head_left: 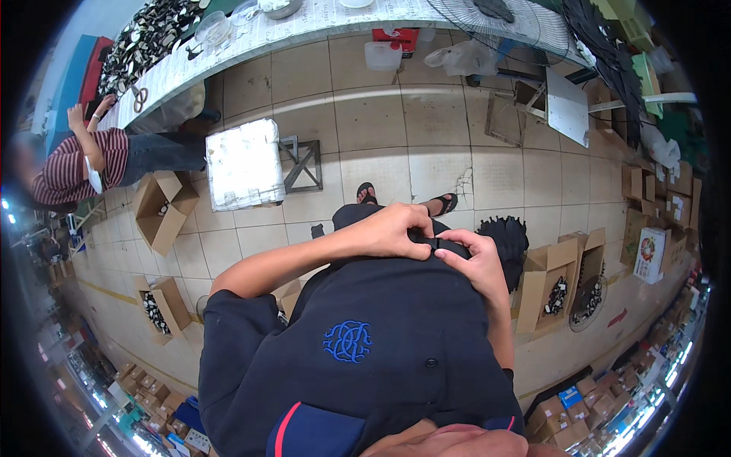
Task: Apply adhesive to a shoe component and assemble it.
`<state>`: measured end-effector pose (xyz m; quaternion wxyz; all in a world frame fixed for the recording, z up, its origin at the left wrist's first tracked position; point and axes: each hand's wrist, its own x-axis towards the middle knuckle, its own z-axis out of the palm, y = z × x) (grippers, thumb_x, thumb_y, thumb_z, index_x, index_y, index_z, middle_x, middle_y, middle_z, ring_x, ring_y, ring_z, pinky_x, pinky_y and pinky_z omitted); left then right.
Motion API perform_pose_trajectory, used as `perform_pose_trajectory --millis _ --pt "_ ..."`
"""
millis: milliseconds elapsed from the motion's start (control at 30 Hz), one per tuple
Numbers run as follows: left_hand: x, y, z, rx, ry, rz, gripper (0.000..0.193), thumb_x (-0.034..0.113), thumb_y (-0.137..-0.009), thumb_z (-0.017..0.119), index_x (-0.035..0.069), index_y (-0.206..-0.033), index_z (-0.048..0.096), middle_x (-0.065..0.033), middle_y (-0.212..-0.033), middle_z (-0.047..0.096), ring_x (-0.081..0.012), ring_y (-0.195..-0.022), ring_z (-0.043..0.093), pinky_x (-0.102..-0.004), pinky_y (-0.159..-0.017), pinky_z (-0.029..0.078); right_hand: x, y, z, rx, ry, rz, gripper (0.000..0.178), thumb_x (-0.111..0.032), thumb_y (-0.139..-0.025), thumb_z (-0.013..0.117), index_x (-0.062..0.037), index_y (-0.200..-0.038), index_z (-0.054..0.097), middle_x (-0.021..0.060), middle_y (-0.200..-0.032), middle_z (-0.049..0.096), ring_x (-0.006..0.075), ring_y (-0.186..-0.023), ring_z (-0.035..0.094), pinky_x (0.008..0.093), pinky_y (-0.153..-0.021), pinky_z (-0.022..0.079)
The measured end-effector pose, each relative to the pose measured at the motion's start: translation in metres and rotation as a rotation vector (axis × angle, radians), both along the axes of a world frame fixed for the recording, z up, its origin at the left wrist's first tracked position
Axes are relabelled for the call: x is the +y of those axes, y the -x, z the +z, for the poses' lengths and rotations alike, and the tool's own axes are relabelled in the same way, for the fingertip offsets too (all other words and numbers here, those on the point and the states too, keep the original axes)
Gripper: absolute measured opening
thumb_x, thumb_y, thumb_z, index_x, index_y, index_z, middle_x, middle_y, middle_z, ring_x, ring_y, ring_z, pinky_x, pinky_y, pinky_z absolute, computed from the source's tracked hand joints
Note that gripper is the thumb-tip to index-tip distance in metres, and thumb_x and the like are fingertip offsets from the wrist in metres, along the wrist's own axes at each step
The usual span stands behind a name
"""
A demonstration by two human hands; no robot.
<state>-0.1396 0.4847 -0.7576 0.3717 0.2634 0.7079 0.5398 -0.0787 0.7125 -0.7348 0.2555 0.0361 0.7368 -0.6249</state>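
At waist height in front of my dark shirt, both hands meet on a black strap with what looks like a buckle (435, 244). My left hand (396, 231) is closed, its thumb and fingertips pinching the left end. My right hand (480, 260) grips the other end between thumb and curled fingers. The exact shape of the black piece is partly hidden by my fingers. A bundle of black straps (504, 240) hangs beside my right hand.
A white-covered stool (245, 164) stands ahead to the left. Open cardboard boxes (169, 217) sit on both sides. A long table (304, 30) crosses the far side, with a fan (499, 23) at its right. Another person (87, 160) works at far left.
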Motion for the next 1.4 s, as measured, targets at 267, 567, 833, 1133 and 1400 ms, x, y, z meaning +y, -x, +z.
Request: perform_pose_trajectory --millis 267,567,833,1133,1400 --pt "0.017 -0.02 -0.01 -0.234 -0.149 0.029 0.038 0.034 -0.087 0.071 0.001 -0.106 0.066 -0.0082 -0.098 0.064 -0.0196 -0.092 0.06 -0.0336 -0.081 0.047 0.038 -0.022 -0.002 0.051 0.066 -0.064 0.026 -0.009 -0.084 0.076 0.0034 -0.106 0.068 0.007 -0.089 0.07 0.007 -0.073 0.06 0.0211 -0.067 0.049" --pt "0.017 -0.028 -0.031 -0.976 -0.515 0.61 0.058 0.05 -0.102 0.031 0.0 -0.116 0.057 -0.0073 -0.083 0.063 -0.0143 -0.059 0.057 -0.0266 -0.054 0.046 0.031 -0.045 -0.008 -0.187 0.732 -0.374 0.055 -0.052 -0.088 0.068 -0.0089 -0.118 0.051 -0.0063 -0.064 0.029 0.0029 -0.045 0.023 0.0201 -0.04 0.019" --pt "0.046 -0.025 -0.016 -0.626 -0.272 0.363 0.032 0.031 -0.095 0.067 0.004 -0.113 0.061 0.0082 -0.062 0.043 -0.0021 -0.054 0.035 -0.0231 -0.05 0.027 0.054 -0.029 -0.013 -0.311 0.531 -0.546 0.035 -0.039 -0.104 0.048 -0.0052 -0.109 0.055 -0.0041 -0.068 0.036 0.0035 -0.047 0.028 0.0205 -0.039 0.023" --pt "0.083 -0.017 -0.02 -0.175 0.267 -0.483 0.045 0.033 -0.083 0.08 -0.001 -0.109 0.064 0.0034 -0.069 0.052 -0.0071 -0.067 0.047 -0.027 -0.058 0.037 0.022 -0.001 0.005 0.231 -0.065 -0.197 0.029 -0.028 -0.102 0.052 0.0 -0.105 0.055 0.0019 -0.066 0.053 0.0098 -0.057 0.049 0.0277 -0.053 0.042" --pt "0.103 -0.027 0.0 -0.517 0.077 -0.222 0.041 0.036 -0.092 0.065 0.001 -0.115 0.063 -0.0019 -0.092 0.062 -0.0116 -0.079 0.059 -0.0239 -0.07 0.046 0.004 0.012 0.0 0.606 -0.608 0.163 0.035 -0.037 -0.099 0.052 -0.004 -0.101 0.061 0.016 -0.072 0.064 0.0367 -0.076 0.063 0.0443 -0.072 0.05"
